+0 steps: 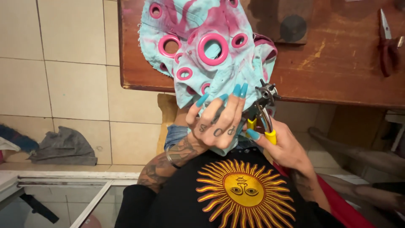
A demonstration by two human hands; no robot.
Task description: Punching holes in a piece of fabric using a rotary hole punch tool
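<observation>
My left hand [217, 122], with long teal nails, grips the lower edge of a light blue and pink fabric piece [202, 46] that carries several pink ring eyelets. The fabric hangs from the wooden table [337, 63] edge down toward my lap. My right hand [282, 145] holds a revolving hole punch plier [263, 105] with yellow-tipped handles, its metal head against the fabric's right lower edge beside my left fingers.
A dark wooden block with a round black disc [291, 25] lies on the table behind the fabric. Red-handled pliers [388, 44] rest at the table's far right. A grey cloth [63, 147] sits on the tiled floor at left. A glass panel [63, 198] is at lower left.
</observation>
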